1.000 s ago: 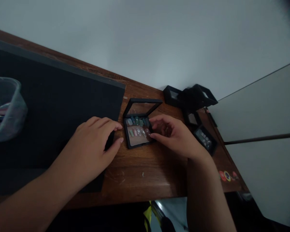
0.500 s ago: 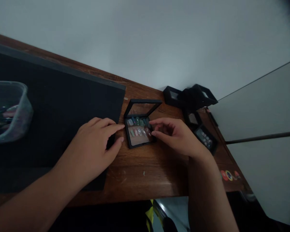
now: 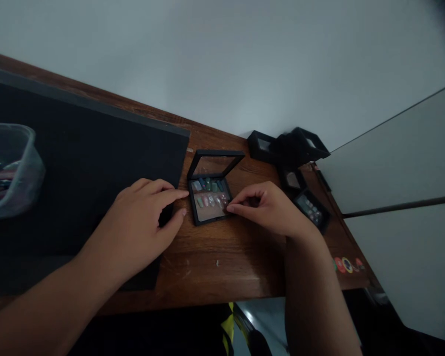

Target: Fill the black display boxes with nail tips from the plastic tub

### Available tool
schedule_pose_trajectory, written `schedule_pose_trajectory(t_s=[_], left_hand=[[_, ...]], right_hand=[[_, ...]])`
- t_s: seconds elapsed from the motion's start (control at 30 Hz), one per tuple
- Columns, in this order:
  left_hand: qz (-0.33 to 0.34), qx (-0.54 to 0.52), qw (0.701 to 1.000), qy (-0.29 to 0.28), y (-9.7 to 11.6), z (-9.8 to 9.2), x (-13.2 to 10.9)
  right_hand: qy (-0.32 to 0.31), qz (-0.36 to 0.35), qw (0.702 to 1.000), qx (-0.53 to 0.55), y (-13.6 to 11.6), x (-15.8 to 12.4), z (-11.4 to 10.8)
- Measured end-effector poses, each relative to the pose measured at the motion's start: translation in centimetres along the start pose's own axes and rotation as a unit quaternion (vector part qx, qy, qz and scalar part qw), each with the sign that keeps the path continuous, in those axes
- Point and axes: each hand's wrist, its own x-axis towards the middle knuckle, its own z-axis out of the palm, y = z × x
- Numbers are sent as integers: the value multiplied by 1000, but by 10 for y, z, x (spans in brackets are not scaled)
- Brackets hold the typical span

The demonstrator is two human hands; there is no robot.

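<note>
A small black display case (image 3: 211, 220) stands on the wooden table with its clear-windowed lid (image 3: 217, 165) raised. Inside lie two rows of press-on nails (image 3: 210, 200), the back row green and blue, the front row paler. My left hand (image 3: 144, 217) rests at the case's left side, thumb and index finger apart, the index fingertip at the case's edge. At the right edge, the thumb and index finger of my right hand (image 3: 267, 207) are pinched together beside the front row. Whatever lies between those fingertips is too small to make out.
A clear plastic tub (image 3: 33, 163) of colourful pieces sits on a black mat (image 3: 107, 148) at left. More black cases (image 3: 263, 146) are grouped by the wall at right, one case (image 3: 313, 210) holding pale pieces. Round stickers (image 3: 346, 264) mark the table's right end.
My right thumb and index finger have closed from a gap into a pinch at the case's right edge. The left hand keeps its place beside the case.
</note>
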Motion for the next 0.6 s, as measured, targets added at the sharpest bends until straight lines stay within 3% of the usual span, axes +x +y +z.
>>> schedule_pose_trajectory(t_s=[0.17, 0.27, 0.33, 0.5, 0.6], left_hand=[[0, 1, 1000, -3, 0, -1, 1], [2, -2, 1000, -6, 0, -2, 2], [-1, -6, 1000, -9, 1, -2, 2], [-14, -16, 1000, -10, 3, -1, 3], [-21, -32, 999, -6, 3, -1, 3]], right_hand=[[-21, -14, 999, 31, -2, 0, -1], [-2, -31, 997, 69, -4, -1, -3], [45, -54, 993, 95, -4, 0, -4], [277, -132, 945, 115, 3, 11, -3], [303, -135, 940, 83, 14, 22, 2]])
